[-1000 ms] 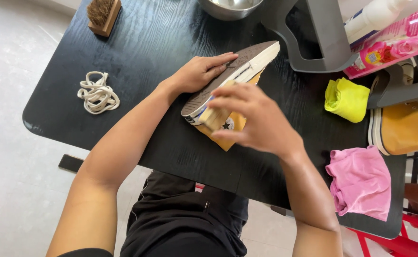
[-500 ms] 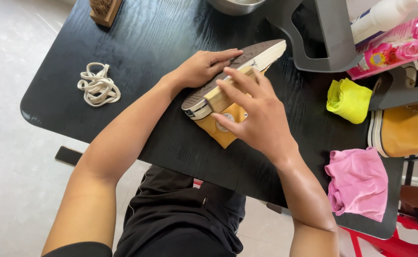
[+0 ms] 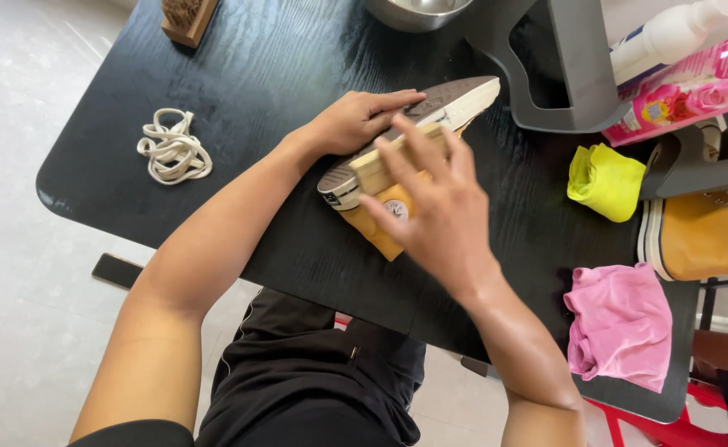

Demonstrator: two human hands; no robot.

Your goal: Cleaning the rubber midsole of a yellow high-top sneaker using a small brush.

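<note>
Head view looks down on a black desk (image 3: 240, 74) with a person sitting at its near edge. At the middle of the desk lies a yellow sneaker (image 3: 397, 153), turned on its side, so the brown sole faces up and toward the far edge. The left hand (image 3: 356, 120) lies flat on the sole with the fingers stretched, pressing it down. The right hand (image 3: 434, 211) closes around a wooden brush (image 3: 393, 161) and holds it against the white rubber rim of the sneaker.

Near the left edge of the desk a bundle of white laces (image 3: 173, 149) lies alone. At the far left corner stands another wooden brush (image 3: 186, 18). A metal bowl (image 3: 418, 10) is at the far edge. Toward the right edge lie a yellow cloth (image 3: 604, 178) and, nearer to the person, a pink cloth (image 3: 621, 323). A second yellow sneaker (image 3: 703, 236) sits at the right edge, and a pink package (image 3: 695, 87) lies beyond it.
</note>
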